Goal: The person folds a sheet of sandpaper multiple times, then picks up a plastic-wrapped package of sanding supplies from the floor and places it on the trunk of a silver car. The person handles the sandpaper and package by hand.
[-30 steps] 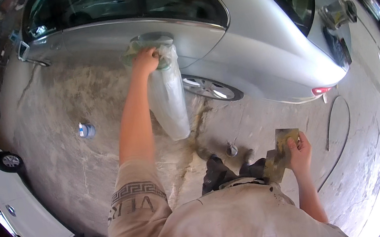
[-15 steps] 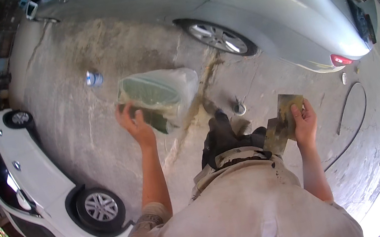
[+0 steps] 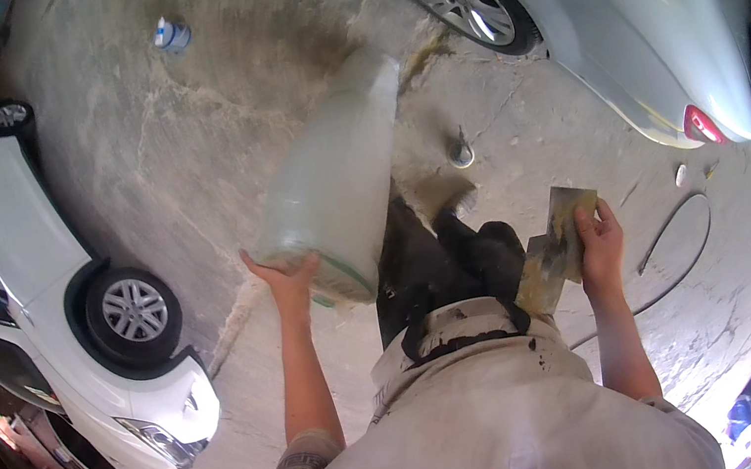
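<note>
A large whitish, translucent plastic piece point(image 3: 326, 183) stretches in front of me, wide at its near end and narrower at its far end. I cannot tell its exact kind. Its near rim shows green, and my left hand point(image 3: 284, 276) grips that rim from the near left side. My right hand point(image 3: 600, 240), off to the right of my legs, is closed on flat, thin putty spreaders point(image 3: 566, 219) smeared with yellowish putty. The spreaders overlap, and their lower corner hangs beside my trousers.
A silver car point(image 3: 623, 40) stands at the upper right and a white car point(image 3: 49, 262) at the left. A small blue-and-white can point(image 3: 173, 35) sits on the concrete floor. A round ring-like item point(image 3: 462, 155) lies beyond my feet; a dark hose point(image 3: 681, 231) curves at the right.
My left hand has closed on the plastic piece's rim. The piece has swung so its open green side no longer faces me. My right hand still holds the spreaders; the view has shifted.
</note>
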`<control>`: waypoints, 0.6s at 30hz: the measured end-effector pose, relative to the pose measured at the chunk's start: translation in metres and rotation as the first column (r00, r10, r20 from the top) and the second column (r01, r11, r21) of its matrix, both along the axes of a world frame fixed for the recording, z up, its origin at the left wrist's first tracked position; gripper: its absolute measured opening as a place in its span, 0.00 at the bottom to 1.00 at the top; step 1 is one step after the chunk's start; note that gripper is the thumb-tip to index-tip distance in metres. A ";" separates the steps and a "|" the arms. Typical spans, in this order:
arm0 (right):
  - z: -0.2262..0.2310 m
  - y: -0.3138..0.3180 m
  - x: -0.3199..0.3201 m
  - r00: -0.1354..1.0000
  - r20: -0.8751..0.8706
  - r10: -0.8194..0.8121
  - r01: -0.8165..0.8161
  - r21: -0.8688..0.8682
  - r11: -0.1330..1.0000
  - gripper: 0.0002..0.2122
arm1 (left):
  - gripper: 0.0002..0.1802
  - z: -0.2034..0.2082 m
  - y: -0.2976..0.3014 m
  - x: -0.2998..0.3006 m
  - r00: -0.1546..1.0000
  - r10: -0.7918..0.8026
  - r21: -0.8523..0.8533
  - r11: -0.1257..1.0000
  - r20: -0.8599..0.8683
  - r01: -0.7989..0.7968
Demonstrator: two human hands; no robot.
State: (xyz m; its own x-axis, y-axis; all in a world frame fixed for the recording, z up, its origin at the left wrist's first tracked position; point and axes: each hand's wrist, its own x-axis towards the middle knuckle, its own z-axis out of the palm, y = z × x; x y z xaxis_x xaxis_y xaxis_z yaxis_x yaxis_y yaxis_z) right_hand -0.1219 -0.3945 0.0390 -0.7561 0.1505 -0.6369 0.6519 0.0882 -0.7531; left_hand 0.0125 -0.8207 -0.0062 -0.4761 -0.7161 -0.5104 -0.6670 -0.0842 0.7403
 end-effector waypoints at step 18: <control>-0.036 -0.067 0.055 0.991 0.117 -0.071 0.070 0.014 0.997 0.14 | 0.30 -0.031 0.078 0.039 0.128 -0.969 -0.539 -0.007 0.212 0.842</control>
State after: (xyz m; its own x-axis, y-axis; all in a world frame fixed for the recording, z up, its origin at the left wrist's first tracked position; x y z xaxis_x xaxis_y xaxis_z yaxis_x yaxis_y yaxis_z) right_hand -0.0672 -0.4612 0.0034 -0.6639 0.2072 -0.7185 0.7402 0.0456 -0.6708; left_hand 0.0519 -0.7424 -0.0369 -0.9313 0.3400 -0.1309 0.2316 0.8297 0.5079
